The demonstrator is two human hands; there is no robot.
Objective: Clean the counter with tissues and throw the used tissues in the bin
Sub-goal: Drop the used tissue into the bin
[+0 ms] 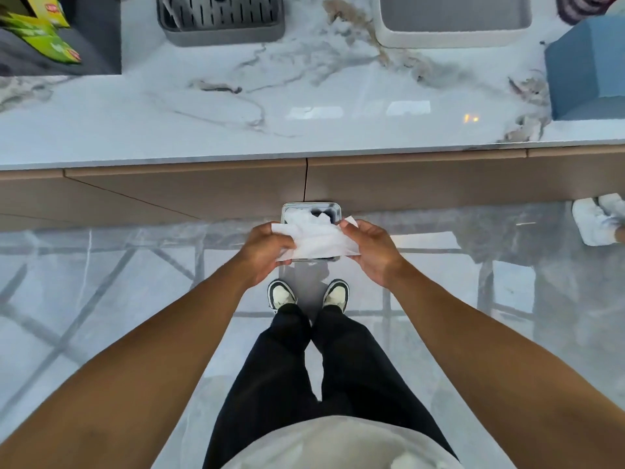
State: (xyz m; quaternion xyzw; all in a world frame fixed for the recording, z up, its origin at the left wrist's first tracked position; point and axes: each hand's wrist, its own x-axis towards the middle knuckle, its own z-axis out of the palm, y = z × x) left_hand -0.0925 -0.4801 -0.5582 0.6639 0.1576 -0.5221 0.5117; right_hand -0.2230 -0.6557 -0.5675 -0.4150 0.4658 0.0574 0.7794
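White tissue (318,240) held stretched directly above open bin (306,208), which stands on floor against cabinet front (189,189) below marble counter (236,106). More crumpled tissue visible inside bin. Left hand (263,252) fingers pinch tissue's left edge; right hand (370,248) fingers pinch right edge. Shoes (282,294) just behind bin.

Black trousers (338,360); pale top (338,445) — bare forearms

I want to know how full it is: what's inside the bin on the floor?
Crumpled white tissue lies in the bin, with a dark gap beside it. The tissue held by the left hand and right hand covers the nearer part.
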